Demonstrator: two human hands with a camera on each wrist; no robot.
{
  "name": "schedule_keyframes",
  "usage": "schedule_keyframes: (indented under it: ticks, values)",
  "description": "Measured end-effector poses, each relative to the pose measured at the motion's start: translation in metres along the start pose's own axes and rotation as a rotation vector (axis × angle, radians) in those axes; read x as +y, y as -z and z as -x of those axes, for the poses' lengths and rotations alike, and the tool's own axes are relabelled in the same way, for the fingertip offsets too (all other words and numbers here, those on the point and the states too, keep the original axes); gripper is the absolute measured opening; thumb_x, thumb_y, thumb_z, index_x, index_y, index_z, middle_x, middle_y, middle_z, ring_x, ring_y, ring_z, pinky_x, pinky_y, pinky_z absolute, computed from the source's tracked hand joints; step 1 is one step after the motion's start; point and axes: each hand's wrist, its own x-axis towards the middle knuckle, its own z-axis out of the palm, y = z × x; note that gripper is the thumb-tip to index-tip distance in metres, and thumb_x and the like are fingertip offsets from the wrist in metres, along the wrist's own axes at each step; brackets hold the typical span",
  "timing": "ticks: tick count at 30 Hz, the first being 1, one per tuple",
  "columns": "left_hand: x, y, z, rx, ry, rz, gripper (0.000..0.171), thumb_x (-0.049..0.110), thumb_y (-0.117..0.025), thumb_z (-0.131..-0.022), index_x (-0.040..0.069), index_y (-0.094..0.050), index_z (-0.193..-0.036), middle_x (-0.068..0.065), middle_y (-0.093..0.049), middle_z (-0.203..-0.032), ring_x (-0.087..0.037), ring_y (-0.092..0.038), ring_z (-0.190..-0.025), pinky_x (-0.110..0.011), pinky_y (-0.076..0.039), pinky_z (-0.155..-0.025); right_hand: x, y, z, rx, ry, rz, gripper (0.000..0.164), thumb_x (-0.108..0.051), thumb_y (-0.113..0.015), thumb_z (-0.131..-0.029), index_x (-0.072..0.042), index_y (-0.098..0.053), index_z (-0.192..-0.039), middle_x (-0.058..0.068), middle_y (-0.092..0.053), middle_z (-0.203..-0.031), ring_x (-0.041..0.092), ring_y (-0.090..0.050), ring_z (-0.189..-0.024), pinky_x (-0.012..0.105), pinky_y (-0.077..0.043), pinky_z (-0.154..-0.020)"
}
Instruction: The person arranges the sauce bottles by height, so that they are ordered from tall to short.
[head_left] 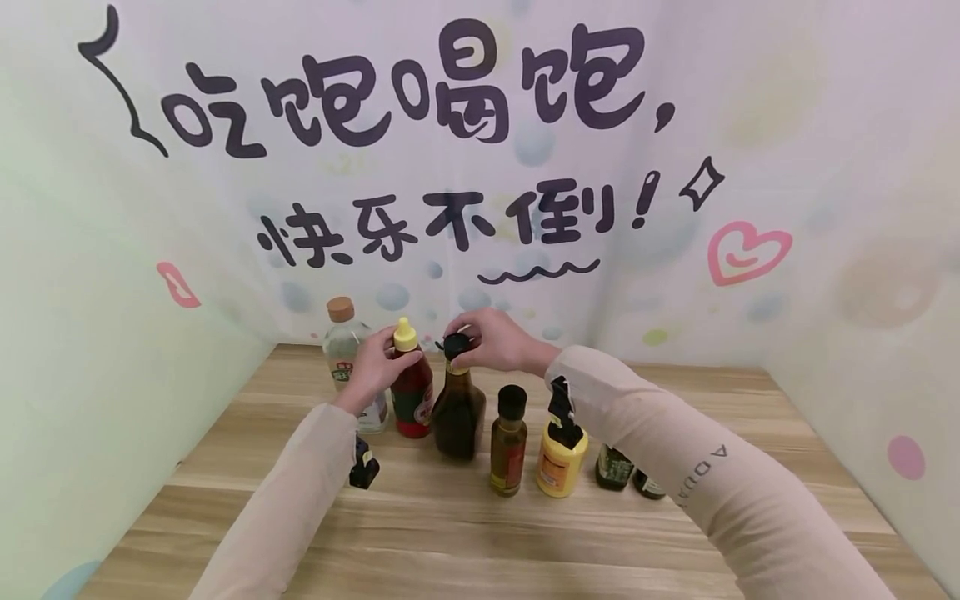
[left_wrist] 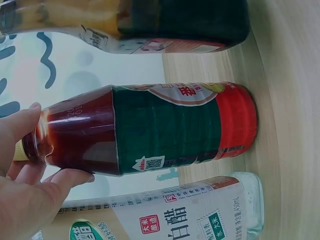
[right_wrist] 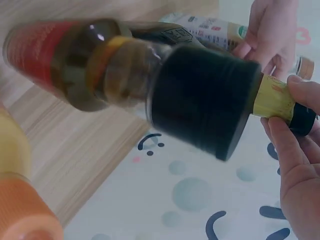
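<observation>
My left hand grips a ketchup bottle near its top, just below the yellow nozzle cap. In the left wrist view the red ketchup bottle shows a green label, with thumb and fingers around its neck. Beside it, my right hand holds a dark sauce bottle by its black cap and neck. The right wrist view shows fingers pinching this bottle's yellow neck band. Both bottles are upright, side by side at the back of the table.
A white vinegar bottle with an orange-brown cap stands left of the ketchup. To the right stand a black-capped brown bottle, a yellow bottle and two dark containers partly under the right sleeve. A printed cloth hangs behind the wooden table.
</observation>
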Motion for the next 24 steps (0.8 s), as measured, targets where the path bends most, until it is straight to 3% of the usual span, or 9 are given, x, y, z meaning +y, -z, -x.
schedule_keyframes:
  ticks: [7,24]
  values:
    - [-0.002,0.0,0.001,0.003,0.013,-0.008,0.045,0.013,-0.06,-0.084,0.0,-0.044,-0.124,-0.02,-0.047,-0.125,-0.034,-0.044,-0.115,-0.047,-0.038,-0.091,0.006,0.002,-0.009,0.06,-0.058,-0.016,0.035,-0.007,-0.072,-0.072,-0.002,-0.059,-0.104,0.013,-0.063,-0.098,0.019,-0.062,-0.084,0.026,-0.05,-0.071]
    - [-0.001,0.0,0.0,0.002,0.018,-0.009,0.047,0.013,-0.059,-0.085,0.0,-0.042,-0.127,-0.02,-0.045,-0.128,-0.034,-0.042,-0.116,-0.048,-0.038,-0.091,0.028,0.005,-0.018,0.169,-0.105,0.062,0.037,-0.016,-0.077,-0.067,0.0,-0.063,-0.098,0.012,-0.062,-0.101,0.022,-0.06,-0.093,0.025,-0.049,-0.07]
